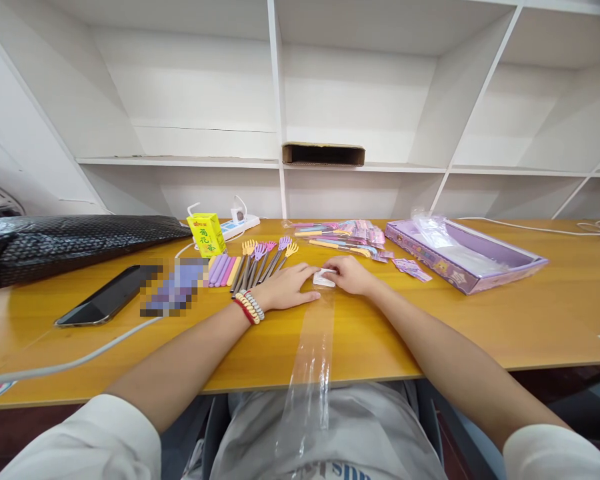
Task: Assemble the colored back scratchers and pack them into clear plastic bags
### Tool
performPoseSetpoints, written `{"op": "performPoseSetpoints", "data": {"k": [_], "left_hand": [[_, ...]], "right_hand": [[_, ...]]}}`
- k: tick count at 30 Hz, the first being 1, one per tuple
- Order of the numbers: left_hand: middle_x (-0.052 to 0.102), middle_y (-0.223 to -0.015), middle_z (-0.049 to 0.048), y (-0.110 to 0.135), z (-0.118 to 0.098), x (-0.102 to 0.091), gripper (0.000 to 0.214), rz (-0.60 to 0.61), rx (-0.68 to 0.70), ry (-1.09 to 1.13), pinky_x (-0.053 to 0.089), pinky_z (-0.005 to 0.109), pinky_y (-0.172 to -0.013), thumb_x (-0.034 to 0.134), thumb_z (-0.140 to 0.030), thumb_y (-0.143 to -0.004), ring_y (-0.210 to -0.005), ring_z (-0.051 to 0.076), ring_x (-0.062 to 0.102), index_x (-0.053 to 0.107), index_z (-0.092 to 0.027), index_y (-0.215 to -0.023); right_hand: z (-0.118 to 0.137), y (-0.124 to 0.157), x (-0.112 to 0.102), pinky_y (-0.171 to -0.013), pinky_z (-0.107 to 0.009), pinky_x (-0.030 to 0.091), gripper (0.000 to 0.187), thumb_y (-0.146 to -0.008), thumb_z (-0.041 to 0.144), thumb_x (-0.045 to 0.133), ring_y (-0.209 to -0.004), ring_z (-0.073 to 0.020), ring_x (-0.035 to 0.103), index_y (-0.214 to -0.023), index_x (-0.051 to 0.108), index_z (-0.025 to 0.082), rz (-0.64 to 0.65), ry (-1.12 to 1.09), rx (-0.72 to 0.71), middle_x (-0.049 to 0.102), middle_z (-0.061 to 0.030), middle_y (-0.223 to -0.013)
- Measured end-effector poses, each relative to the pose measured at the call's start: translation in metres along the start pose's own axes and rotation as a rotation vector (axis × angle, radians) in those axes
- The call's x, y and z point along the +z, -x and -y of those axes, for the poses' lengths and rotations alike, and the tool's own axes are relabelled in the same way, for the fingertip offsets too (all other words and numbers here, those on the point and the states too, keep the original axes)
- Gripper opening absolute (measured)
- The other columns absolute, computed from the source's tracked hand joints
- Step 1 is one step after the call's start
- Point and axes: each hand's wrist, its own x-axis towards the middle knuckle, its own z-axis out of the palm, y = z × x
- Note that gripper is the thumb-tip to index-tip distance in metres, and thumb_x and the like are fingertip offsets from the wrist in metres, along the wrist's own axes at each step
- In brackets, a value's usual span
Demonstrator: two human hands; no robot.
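Observation:
A small white card (324, 278) lies at the top end of a long clear plastic sleeve (313, 353), which runs down over the table edge onto my lap. My right hand (350, 275) has its fingers closed on the card's right side. From the left, my left hand (290, 288) rests on the table, thumb and fingers stretched apart, with fingertips beside the card. Left of it lie several hand-shaped back scratchers (260, 257) with dark rods, and several purple, pink and yellow handles (223, 270).
Packed back scratchers (350, 233) lie behind my hands, and purple printed cards (411, 269) to the right. A purple box (473, 277) holds clear plastic bags. At left are a phone (107, 297), a white cable (90, 357), a yellow drink carton (207, 235) and a black wrapped bundle (80, 243).

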Motion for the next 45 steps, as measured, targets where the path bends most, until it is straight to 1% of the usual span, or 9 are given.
{"op": "performPoseSetpoints", "data": {"k": [4,7,12,17,21,27,36,41,45], "left_hand": [[0.049,-0.126,0.0120,0.000,0.001,0.001,0.066,-0.050,-0.077,-0.003,0.038,0.036,-0.092,0.042,-0.057,-0.082,-0.111,0.025,0.050,0.031,-0.018,-0.134],[0.053,-0.121,0.0123,0.000,0.001,0.001,0.064,-0.029,-0.096,-0.007,0.040,0.036,-0.088,0.042,-0.058,-0.082,-0.107,0.025,0.053,0.035,-0.017,-0.131],[0.059,-0.104,0.0073,-0.001,-0.001,-0.002,0.043,-0.008,-0.079,-0.016,0.042,0.032,-0.078,0.042,-0.053,-0.084,-0.094,0.021,0.056,0.050,-0.019,-0.108],[0.061,-0.089,0.0041,-0.002,-0.002,-0.002,0.028,-0.021,-0.067,-0.046,0.041,0.030,-0.069,0.039,-0.045,-0.087,-0.081,0.019,0.057,0.051,-0.020,-0.091],[0.062,-0.088,0.0042,-0.002,-0.002,-0.001,0.024,-0.035,-0.056,-0.052,0.042,0.030,-0.071,0.039,-0.040,-0.088,-0.082,0.019,0.058,0.051,-0.020,-0.093],[0.062,-0.090,0.0052,-0.002,-0.003,0.000,0.024,-0.040,-0.050,-0.045,0.043,0.031,-0.071,0.036,-0.038,-0.089,-0.082,0.020,0.059,0.050,-0.020,-0.098],[0.062,-0.089,0.0043,-0.001,-0.003,0.000,0.024,-0.024,-0.036,-0.007,0.044,0.031,-0.071,0.037,-0.039,-0.089,-0.081,0.020,0.060,0.049,-0.021,-0.099],[0.063,-0.092,0.0040,-0.001,-0.005,-0.001,0.021,-0.073,-0.005,-0.004,0.044,0.031,-0.075,0.038,-0.035,-0.090,-0.085,0.019,0.060,0.049,-0.021,-0.101],[0.063,-0.094,0.0041,-0.001,-0.007,-0.002,0.020,-0.103,0.023,-0.001,0.043,0.031,-0.078,0.038,-0.031,-0.090,-0.087,0.019,0.059,0.050,-0.021,-0.102]], "right_hand": [[0.000,0.000,0.001,-0.069,-0.025,0.039,0.017,-0.083,0.022,0.051,-0.072,-0.0135,0.056,-0.088,0.066,0.015,-0.032,-0.025,-0.033,0.066,-0.0062,-0.083],[0.002,0.000,0.000,-0.069,-0.025,0.040,0.018,-0.084,0.022,0.050,-0.072,-0.0135,0.056,-0.086,0.066,0.015,-0.041,-0.044,-0.055,0.066,-0.0061,-0.083],[0.008,0.000,-0.002,-0.065,-0.024,0.038,0.018,-0.083,0.023,0.050,-0.066,-0.0115,0.053,-0.083,0.066,0.015,-0.008,-0.073,-0.051,0.065,-0.0045,-0.076],[0.011,0.002,0.000,-0.056,-0.021,0.034,0.024,-0.081,0.035,0.053,-0.058,-0.0091,0.048,-0.078,0.062,0.013,0.117,-0.184,0.060,0.059,-0.0012,-0.066],[0.012,0.003,0.000,-0.053,-0.021,0.030,0.031,-0.076,0.043,0.057,-0.057,-0.0086,0.045,-0.076,0.061,0.013,0.197,-0.221,0.036,0.056,0.0007,-0.066],[0.012,0.004,-0.002,-0.050,-0.020,0.027,0.023,-0.070,0.037,0.061,-0.053,-0.0075,0.040,-0.070,0.057,0.014,0.231,-0.185,0.049,0.048,0.0039,-0.059],[0.016,0.004,-0.004,-0.053,-0.021,0.029,0.020,-0.068,0.031,0.061,-0.057,-0.0087,0.043,-0.077,0.057,0.014,0.204,-0.162,0.077,0.053,0.0022,-0.067],[0.019,0.003,-0.006,-0.053,-0.021,0.030,0.027,-0.071,0.039,0.059,-0.059,-0.0092,0.044,-0.079,0.058,0.014,0.251,-0.230,0.071,0.053,0.0021,-0.068],[0.019,0.003,-0.006,-0.052,-0.022,0.028,0.025,-0.073,0.037,0.055,-0.056,-0.0083,0.040,-0.076,0.057,0.013,0.270,-0.263,0.110,0.049,0.0031,-0.063]]}}
